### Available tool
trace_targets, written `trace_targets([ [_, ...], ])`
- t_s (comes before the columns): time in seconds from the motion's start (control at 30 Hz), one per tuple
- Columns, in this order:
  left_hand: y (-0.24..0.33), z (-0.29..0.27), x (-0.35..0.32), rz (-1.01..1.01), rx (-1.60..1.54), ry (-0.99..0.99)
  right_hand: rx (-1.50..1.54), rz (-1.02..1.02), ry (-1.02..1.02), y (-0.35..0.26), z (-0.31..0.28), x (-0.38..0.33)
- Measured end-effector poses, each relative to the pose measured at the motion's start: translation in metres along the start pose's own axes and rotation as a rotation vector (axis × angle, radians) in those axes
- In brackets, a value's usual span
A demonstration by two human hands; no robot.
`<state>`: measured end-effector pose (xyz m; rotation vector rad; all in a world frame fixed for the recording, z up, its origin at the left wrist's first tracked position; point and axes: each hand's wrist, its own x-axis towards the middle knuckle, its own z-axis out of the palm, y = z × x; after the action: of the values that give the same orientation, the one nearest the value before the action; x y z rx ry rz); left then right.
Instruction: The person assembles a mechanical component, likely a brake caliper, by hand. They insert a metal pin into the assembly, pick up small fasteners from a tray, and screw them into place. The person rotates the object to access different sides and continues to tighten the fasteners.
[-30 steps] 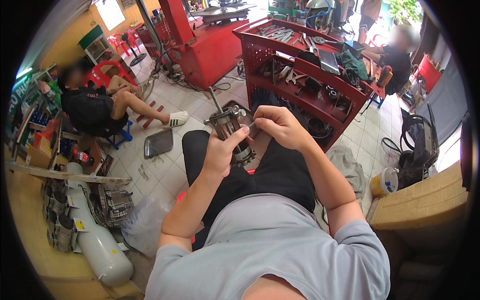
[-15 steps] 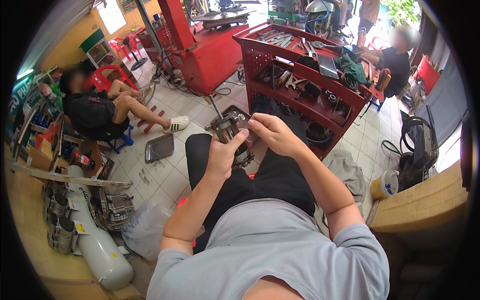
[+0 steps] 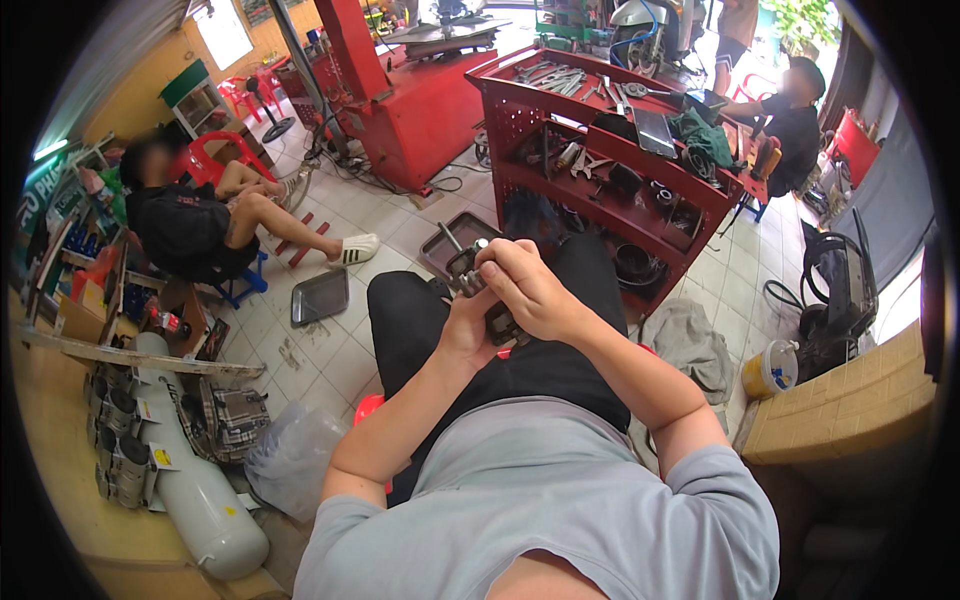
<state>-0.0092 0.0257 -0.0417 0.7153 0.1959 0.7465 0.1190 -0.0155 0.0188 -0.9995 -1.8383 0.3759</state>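
Your fingers (image 3: 505,268) on the right hand (image 3: 530,290) are curled over the top of a dark grey metal engine part with a thin shaft sticking up (image 3: 470,285), clamped on it from above. Your left hand (image 3: 468,322) grips the same part from below, its fingers wrapped around the underside and mostly hidden. The part sits above your lap, over your black trousers (image 3: 420,320). Just beyond it on the pale tiled floor (image 3: 330,360) lies a flat dark rectangular metal tray (image 3: 320,296). A red metal tool trolley with shelves of spanners and parts (image 3: 620,170) stands ahead to your right. Another person sits on a low seat at your left (image 3: 190,225).
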Motion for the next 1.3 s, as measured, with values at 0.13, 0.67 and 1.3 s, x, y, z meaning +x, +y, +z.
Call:
trace_targets([
  [0.13, -0.001, -0.005, 0.002, 0.047, 0.010, 0.063, 0.094, 0.019, 0.046, 0.007, 0.011, 0.000],
  [0.67, 0.007, -0.013, 0.002, 0.071, -0.054, 0.125, 0.067, -0.022, 0.058, 0.001, 0.014, -0.001],
  [1.3, 0.020, -0.003, 0.007, 0.075, -0.091, 0.171, 0.333, 0.175, 0.250, 0.016, 0.014, -0.003],
])
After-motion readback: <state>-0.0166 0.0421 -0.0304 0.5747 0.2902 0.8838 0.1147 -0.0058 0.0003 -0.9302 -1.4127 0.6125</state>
